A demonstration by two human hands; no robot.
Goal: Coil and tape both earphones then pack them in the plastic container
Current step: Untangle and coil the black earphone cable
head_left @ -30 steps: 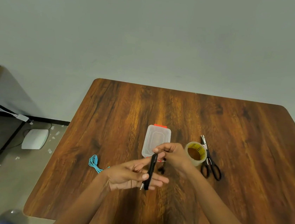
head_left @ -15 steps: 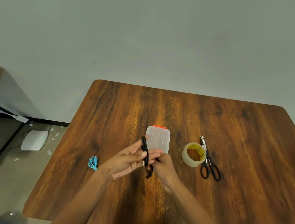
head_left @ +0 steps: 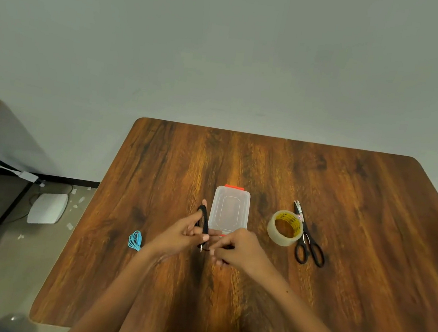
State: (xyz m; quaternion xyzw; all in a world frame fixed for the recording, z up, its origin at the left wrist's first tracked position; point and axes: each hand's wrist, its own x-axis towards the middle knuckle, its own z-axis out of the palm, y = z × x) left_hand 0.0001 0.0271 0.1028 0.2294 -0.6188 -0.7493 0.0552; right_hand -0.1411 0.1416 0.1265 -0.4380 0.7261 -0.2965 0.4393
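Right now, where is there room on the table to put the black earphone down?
The wide strip between the plastic container and the table's far edge is bare. So is the right part beyond the scissors, and the near left below the blue earphone. It's crowded mid-table: both hands, container, tape roll, scissors.

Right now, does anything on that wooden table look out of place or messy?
Nothing stands out. The clear plastic container, tape roll and black scissors lie neatly; the blue earphone sits coiled. Only white scraps litter the floor.
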